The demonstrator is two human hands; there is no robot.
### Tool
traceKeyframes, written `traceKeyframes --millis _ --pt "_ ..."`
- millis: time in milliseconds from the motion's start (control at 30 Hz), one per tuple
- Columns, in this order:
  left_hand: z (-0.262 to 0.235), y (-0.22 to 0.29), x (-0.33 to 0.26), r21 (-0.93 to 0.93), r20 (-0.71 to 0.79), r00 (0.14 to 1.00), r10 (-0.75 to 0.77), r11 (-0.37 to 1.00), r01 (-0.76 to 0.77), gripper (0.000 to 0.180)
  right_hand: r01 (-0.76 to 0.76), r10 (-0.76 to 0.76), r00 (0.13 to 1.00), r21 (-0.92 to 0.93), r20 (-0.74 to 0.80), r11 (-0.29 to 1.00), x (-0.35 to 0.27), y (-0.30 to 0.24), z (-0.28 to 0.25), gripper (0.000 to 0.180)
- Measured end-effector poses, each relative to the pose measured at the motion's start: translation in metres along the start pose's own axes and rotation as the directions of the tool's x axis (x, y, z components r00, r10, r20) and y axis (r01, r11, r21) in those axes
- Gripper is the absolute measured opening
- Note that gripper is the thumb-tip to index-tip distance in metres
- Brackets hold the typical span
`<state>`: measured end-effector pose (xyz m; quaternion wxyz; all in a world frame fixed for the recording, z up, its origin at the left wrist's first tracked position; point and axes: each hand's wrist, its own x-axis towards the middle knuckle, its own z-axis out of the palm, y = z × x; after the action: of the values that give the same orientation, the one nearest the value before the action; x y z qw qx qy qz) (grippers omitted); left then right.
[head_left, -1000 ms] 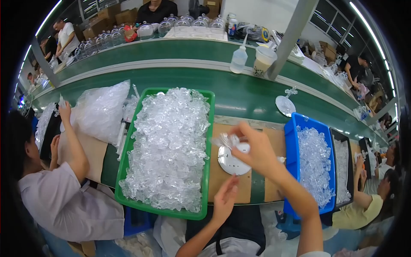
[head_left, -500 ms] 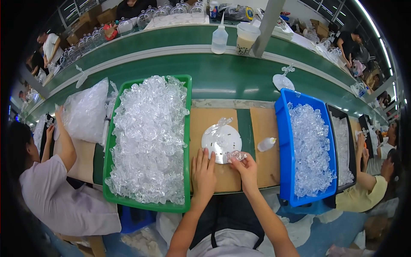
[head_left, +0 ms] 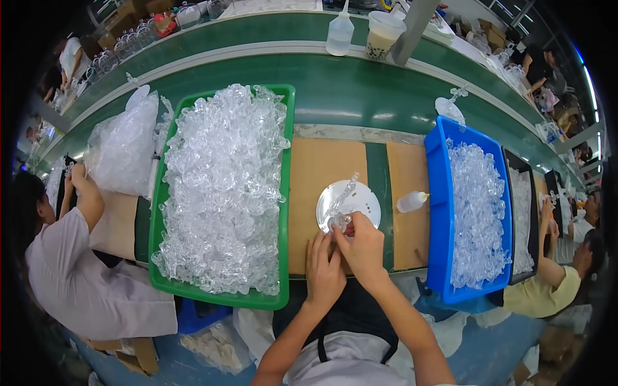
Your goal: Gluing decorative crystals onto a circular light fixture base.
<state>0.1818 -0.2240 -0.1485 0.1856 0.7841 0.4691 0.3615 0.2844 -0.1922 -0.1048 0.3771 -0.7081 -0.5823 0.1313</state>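
A round white disc lies on the brown cardboard in front of me, with a clear plastic piece standing up from it. My right hand pinches another small clear plastic piece over the near edge of the disc. Beside it, my left hand rests at the disc's near-left edge, fingers stretched out and nothing visible in them. Its fingertips are close to the held piece. Right of the disc, a small white squeeze bottle lies on its side.
A green tray heaped with clear plastic parts stands on my left, a blue bin of similar parts on my right. Behind the work surface runs a green belt. A squeeze bottle and a cup stand beyond. Co-workers sit on both sides.
My right hand has moved left and inward with its clear piece, close to my left hand. The disc sits turned, and the left hand has shifted slightly right. My view has tilted down.
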Motion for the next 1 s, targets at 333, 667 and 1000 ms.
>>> traceKeyframes --millis 333,667,1000 --pt "-0.015 -0.008 0.009 0.032 0.17 0.984 0.055 0.998 -0.062 0.047 0.043 -0.047 0.998 -0.084 -0.038 0.996 0.0 0.002 0.009 0.023" --pt "-0.018 -0.014 0.013 0.034 0.234 0.965 0.116 0.991 -0.127 0.05 0.016 0.0 0.996 -0.183 0.084 0.983 0.003 0.001 0.003 0.028" --pt "-0.019 -0.015 0.019 0.088 0.299 0.943 0.149 0.979 -0.183 0.052 0.075 -0.002 0.974 -0.316 0.226 0.946 0.004 0.0 -0.018 0.021"
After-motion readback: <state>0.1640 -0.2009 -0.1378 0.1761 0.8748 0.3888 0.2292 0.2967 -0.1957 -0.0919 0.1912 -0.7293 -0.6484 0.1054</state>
